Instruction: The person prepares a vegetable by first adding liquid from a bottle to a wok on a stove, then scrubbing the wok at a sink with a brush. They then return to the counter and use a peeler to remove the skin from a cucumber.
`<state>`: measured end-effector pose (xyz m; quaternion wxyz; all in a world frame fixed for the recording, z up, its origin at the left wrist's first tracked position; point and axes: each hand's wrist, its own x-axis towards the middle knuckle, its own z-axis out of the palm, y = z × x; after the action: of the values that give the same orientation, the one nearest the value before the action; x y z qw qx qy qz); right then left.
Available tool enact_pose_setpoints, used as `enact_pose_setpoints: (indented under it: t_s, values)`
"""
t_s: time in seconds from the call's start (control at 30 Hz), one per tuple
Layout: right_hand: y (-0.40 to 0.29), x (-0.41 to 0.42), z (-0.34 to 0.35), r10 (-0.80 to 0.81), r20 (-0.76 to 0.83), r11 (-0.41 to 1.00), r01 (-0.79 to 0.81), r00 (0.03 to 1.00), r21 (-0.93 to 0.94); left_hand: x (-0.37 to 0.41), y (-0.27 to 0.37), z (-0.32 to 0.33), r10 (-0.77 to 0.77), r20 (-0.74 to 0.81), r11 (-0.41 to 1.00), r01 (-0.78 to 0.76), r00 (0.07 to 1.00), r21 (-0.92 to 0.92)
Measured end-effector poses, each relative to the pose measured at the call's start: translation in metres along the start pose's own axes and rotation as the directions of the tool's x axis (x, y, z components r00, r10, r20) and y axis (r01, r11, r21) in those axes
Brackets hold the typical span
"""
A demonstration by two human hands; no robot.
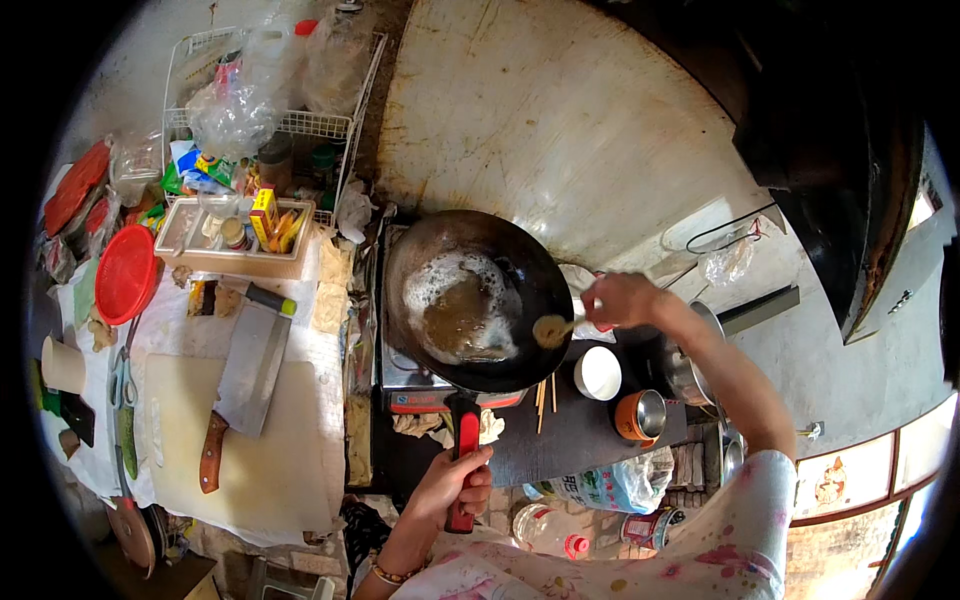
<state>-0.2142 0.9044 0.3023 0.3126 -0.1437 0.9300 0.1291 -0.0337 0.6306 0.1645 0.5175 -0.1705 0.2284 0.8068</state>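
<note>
My left hand is wrapped around the red and black handle of a dark wok. The wok rests on a portable stove and holds a pool of brownish, foamy liquid. Over the wok's right rim, my right hand grips a short tool with a round, light-brown head. It looks like a pot brush, but blur hides the detail. The head hangs just inside the rim, apart from the liquid.
Right of the wok are a white bowl, an orange cup and chopsticks. Leftward, a cleaver lies on a cutting board, near a red plastic basket and condiment box. A plastic bottle stands below.
</note>
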Motion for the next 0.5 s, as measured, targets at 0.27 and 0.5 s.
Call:
enact_pose_setpoints:
  t_s: [0.27,0.5]
  values:
    - [-0.034,0.102,0.043,0.059,-0.481,0.996,-0.016,0.875,0.092,0.001,0.001,0.001,0.001,0.020,1.000,-0.001,1.000,-0.008]
    - [-0.112,0.058,0.084,-0.030,-0.251,0.402,0.241,0.968,0.883,0.001,0.003,-0.002,0.020,0.023,1.000,-0.020,1.000,-0.003]
